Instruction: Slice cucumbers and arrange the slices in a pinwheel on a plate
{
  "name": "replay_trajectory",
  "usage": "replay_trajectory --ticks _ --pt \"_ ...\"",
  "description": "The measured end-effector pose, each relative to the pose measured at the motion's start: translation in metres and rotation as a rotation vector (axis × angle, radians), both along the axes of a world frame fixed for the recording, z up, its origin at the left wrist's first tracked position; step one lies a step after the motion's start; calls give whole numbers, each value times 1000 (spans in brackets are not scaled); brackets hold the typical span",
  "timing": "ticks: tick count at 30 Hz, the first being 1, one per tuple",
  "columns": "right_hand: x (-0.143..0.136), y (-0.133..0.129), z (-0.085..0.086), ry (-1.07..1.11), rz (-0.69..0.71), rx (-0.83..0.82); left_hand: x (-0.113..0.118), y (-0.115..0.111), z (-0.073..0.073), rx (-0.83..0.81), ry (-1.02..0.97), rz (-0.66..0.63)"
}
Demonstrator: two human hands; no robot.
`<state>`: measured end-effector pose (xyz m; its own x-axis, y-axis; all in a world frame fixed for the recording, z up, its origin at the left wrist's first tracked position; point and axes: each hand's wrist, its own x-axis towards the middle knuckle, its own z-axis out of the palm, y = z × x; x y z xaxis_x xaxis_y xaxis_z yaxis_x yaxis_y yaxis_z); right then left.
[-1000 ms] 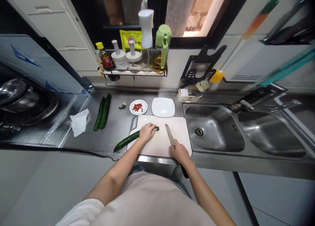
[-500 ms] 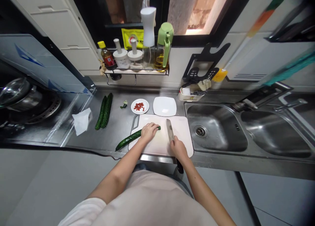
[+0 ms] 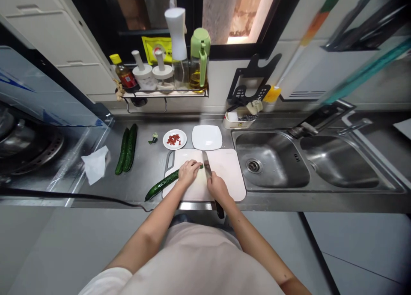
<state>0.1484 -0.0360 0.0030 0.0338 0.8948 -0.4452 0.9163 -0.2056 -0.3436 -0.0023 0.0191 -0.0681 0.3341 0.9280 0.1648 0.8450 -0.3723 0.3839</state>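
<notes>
A long green cucumber (image 3: 162, 184) lies slanted across the left part of the white cutting board (image 3: 229, 175), its near-left end reaching past the board's edge. Fingers of my left hand (image 3: 189, 172) are wrapped over it near its right end, a short tip of which shows beyond them. My right hand (image 3: 218, 187) grips a kitchen knife (image 3: 206, 163) low on the blade, with the black handle hanging below the palm. The blade stands right beside the cucumber's tip; whether it touches cannot be made out.
Behind the board are a square white plate (image 3: 207, 137) and a small plate (image 3: 165, 143) of red pieces. Two cucumbers (image 3: 130, 148) and a white tissue (image 3: 95, 164) lie leftward. A double sink (image 3: 272, 158) is at the right; a seasoning rack (image 3: 167, 94) hangs above.
My right hand has brought the knife leftward, up to the cucumber's right end. My left hand keeps its hold on the cucumber. The whole view has shifted slightly.
</notes>
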Motion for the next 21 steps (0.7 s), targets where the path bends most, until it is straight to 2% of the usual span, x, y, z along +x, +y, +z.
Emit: replay_trajectory --ticks 9,21 --pt "-4 0 -5 -5 16 -2 1 -1 1 -17 21 1" --pt "-8 -8 1 -37 41 -47 2 -1 2 -40 34 1"
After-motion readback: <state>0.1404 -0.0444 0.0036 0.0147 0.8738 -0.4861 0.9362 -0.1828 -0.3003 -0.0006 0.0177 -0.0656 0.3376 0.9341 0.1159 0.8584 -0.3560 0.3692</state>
